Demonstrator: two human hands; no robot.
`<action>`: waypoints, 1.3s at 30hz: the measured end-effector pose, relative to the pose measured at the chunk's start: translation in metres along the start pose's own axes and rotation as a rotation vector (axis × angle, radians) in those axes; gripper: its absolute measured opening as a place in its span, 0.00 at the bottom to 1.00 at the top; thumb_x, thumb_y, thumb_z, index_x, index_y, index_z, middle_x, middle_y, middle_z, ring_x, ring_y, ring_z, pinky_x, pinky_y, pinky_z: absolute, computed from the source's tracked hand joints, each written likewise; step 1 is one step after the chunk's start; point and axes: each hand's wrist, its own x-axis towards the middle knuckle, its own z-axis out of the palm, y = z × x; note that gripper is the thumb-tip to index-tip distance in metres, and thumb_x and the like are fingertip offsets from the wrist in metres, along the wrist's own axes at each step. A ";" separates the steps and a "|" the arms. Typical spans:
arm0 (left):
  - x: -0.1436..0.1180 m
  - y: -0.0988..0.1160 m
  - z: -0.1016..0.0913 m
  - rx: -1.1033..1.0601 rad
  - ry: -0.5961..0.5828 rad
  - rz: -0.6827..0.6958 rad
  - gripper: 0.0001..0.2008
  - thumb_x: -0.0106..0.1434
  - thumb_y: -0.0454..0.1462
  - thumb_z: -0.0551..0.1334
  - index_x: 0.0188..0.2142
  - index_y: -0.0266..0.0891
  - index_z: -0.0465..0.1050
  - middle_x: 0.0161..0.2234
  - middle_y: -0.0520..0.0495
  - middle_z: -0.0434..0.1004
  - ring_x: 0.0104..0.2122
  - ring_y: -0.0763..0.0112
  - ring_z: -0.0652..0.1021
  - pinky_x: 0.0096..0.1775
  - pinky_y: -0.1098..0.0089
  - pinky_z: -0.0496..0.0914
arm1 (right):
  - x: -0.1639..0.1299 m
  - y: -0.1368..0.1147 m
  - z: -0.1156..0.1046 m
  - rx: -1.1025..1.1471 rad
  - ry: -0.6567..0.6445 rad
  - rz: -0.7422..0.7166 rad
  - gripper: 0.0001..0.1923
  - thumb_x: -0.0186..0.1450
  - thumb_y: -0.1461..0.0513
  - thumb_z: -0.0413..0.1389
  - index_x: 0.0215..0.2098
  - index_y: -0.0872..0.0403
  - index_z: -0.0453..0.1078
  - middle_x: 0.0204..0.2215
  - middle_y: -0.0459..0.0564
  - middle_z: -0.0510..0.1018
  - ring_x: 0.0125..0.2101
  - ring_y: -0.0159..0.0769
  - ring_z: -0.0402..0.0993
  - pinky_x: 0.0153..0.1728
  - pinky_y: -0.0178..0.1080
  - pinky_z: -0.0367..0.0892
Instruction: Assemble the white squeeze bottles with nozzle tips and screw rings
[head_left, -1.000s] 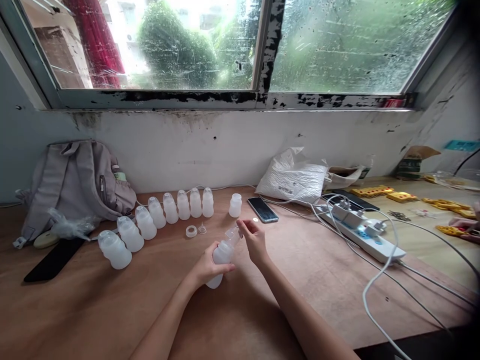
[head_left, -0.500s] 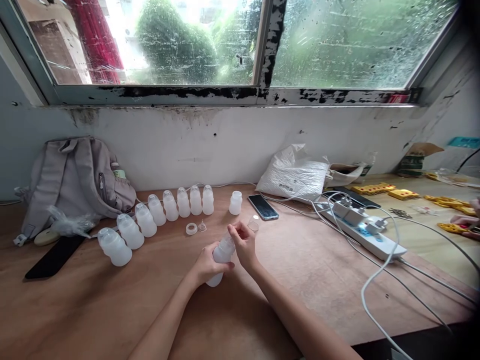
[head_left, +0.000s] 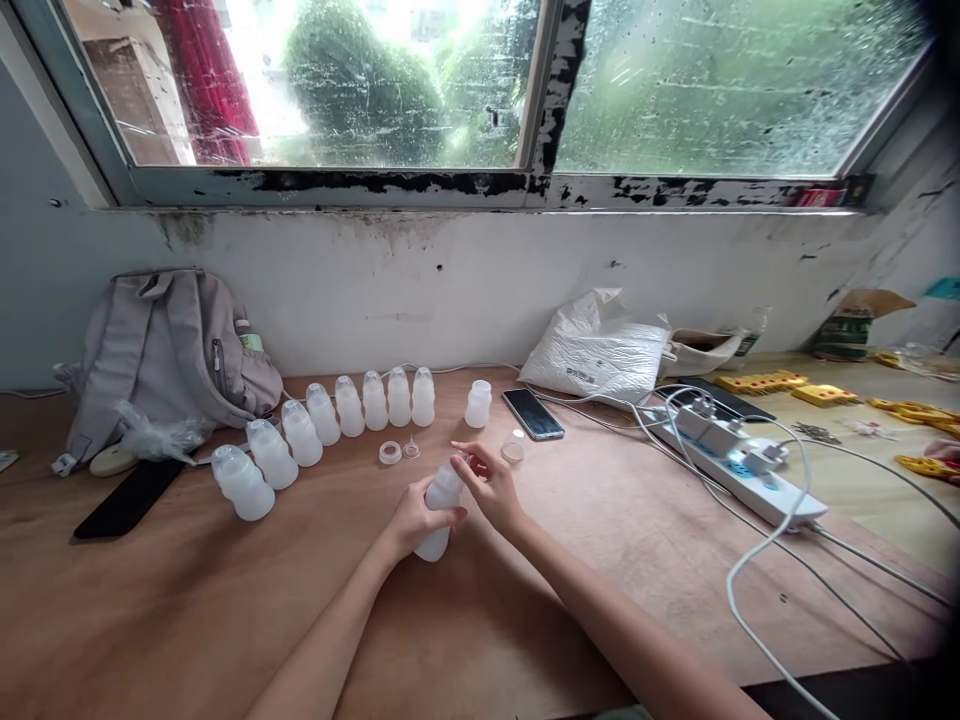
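The left hand is closed around a frosted bottle, which leans towards one o'clock above the table. The right hand has its bent fingers at the bottle's top; whether they pinch anything cannot be told. From that bottle, a white ring lies at ten to eleven o'clock, a clear cover at two, and a second bottle stands at one.
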 end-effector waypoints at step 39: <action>0.012 -0.023 -0.050 1.292 0.582 0.072 0.06 0.58 0.38 0.54 0.33 0.39 0.65 0.39 0.44 0.70 0.46 0.61 0.65 0.47 0.60 0.56 | 0.143 0.020 0.005 -1.009 0.060 -0.138 0.21 0.63 0.56 0.47 0.53 0.54 0.58 0.39 0.56 0.74 0.43 0.45 0.62 0.40 0.43 0.51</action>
